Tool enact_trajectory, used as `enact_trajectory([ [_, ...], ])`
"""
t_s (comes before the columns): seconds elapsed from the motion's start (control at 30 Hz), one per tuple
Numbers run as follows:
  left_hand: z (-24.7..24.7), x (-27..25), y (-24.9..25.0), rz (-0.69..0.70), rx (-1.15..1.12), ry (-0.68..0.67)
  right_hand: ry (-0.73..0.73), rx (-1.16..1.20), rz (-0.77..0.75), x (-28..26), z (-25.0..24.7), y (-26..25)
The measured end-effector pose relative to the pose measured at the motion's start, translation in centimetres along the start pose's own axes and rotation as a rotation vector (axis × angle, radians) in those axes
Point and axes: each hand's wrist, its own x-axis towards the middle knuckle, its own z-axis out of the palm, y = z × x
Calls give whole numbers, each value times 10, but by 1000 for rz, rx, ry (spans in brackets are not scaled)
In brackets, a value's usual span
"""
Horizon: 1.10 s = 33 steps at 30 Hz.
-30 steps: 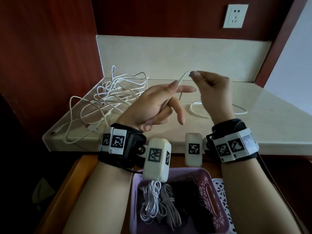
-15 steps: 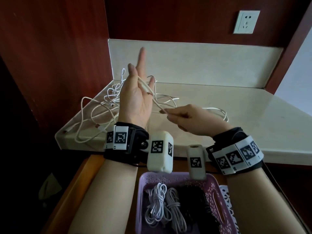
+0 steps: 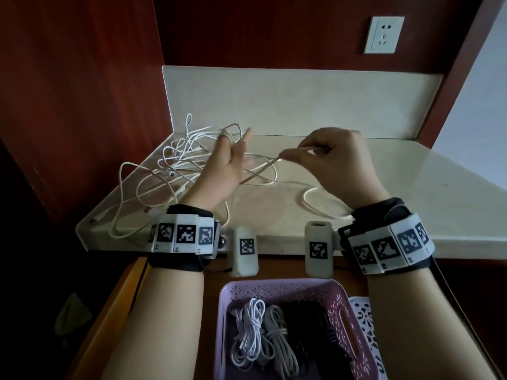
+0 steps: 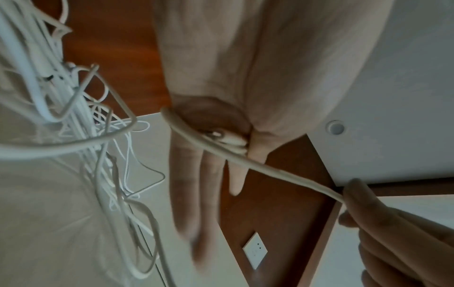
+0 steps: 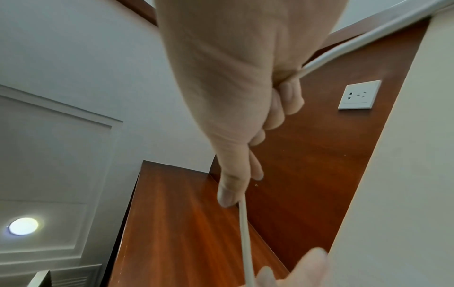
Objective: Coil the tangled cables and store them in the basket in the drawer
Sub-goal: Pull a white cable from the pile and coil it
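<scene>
Dim, murky light throughout, with deep shadow lower left of the hands in the head view. The left hand (image 3: pixel 223 163) is motion-smeared, its fingers (image 4: pixel 186 196) blurred in the wrist view. A round ceiling lamp (image 5: pixel 23 226) glares far left of the grip. Wide-angle bending warps the edges.

- A white wall socket (image 3: pixel 383 35) is fixed on the dark red wooden wall panel (image 3: pixel 260 28), above the bench.
- The pale bench (image 3: pixel 411 193) has a low upstand (image 3: pixel 301 102) of the same pale colour along its back.
- A round ceiling lamp (image 5: pixel 23 226) is lit, seen from the right wrist view.
- A white panelled door (image 5: pixel 49 155) stands beside the wooden panel.
- A white perforated piece (image 3: pixel 366 319) lies just to the right of the basket.
</scene>
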Motion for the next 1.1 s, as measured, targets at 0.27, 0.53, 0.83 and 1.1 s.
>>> enact_trajectory([
  [0.27, 15, -15, 16, -120, 14, -369, 219, 47, -135, 3, -5, 8],
  [0.53, 14, -23, 28, -81, -240, -606, 229, 36, 95, 3, 5, 17],
  [0.83, 5, -7, 18, 54, -1332, -654, -211, 50, 7, -5, 34, 23],
  [1.1, -18, -1, 19, 147, -1359, 199, -644, -79, 114, -11, 27, 24],
])
